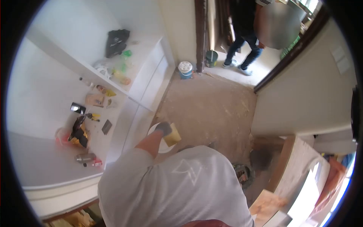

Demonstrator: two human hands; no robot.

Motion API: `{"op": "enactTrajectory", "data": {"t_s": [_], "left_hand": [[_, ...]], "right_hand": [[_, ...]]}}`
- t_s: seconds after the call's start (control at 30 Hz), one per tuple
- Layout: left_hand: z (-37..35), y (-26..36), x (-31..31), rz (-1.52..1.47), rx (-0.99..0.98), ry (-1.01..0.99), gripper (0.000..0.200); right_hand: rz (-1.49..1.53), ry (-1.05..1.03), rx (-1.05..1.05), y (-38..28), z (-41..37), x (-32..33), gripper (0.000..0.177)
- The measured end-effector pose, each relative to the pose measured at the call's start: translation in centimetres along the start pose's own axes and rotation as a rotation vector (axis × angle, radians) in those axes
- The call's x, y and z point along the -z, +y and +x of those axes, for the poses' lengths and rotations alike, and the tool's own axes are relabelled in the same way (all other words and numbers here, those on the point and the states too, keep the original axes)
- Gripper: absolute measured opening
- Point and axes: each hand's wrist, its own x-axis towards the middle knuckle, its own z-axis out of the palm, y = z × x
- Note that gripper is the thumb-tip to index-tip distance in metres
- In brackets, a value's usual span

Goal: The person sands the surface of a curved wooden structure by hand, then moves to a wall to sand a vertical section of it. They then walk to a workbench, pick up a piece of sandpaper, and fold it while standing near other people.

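My left hand (164, 127), in a grey glove, reaches forward and is closed on a yellow, rectangular sponge (172, 136). Both overlap a round white bucket (165, 148) that stands on the floor beside the white cabinet. The bucket's inside is mostly hidden by the hand and the sponge. My right hand does not show; my torso in the grey shirt (181, 181) fills the lower middle of the view.
Left, a white ledge (99, 142) holds a steel flask (86, 157), a phone-like dark object (78, 108) and packets. A lidded bucket (185, 70) stands near the doorway, where another person (242, 41) stands. A wooden panel piece (281, 166) and a dark container (244, 176) are at right.
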Motion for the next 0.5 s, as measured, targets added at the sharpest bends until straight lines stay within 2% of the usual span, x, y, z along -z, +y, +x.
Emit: {"op": "enactTrajectory", "data": {"t_s": [0.03,0.13,0.3,0.37,0.43,0.5], "left_hand": [[2.5,-0.1,-0.8,0.022,0.006,-0.027,0.032],[3.7,8.1,8.7,-0.13,0.121,0.063,0.035],[9.0,13.9,14.6,-0.172,0.126,0.091,0.036],[11.7,14.1,15.9,-0.189,0.132,0.141,0.035],[17.3,11.5,14.6,-0.101,0.129,0.118,0.035],[20.6,11.0,16.1,-0.107,0.138,0.11,0.035]], "right_hand": [[-0.005,-0.003,0.006,0.5,0.8,1.5,0.027],[-0.042,-0.003,0.024,2.1,3.3,6.4,0.028],[-0.072,0.078,0.079,1.9,4.4,18.3,0.03],[0.036,0.313,0.081,6.3,11.1,15.2,0.028],[0.079,0.256,-0.022,5.1,12.6,17.6,0.03],[0.08,0.154,-0.124,3.0,13.6,19.9,0.035]]}}
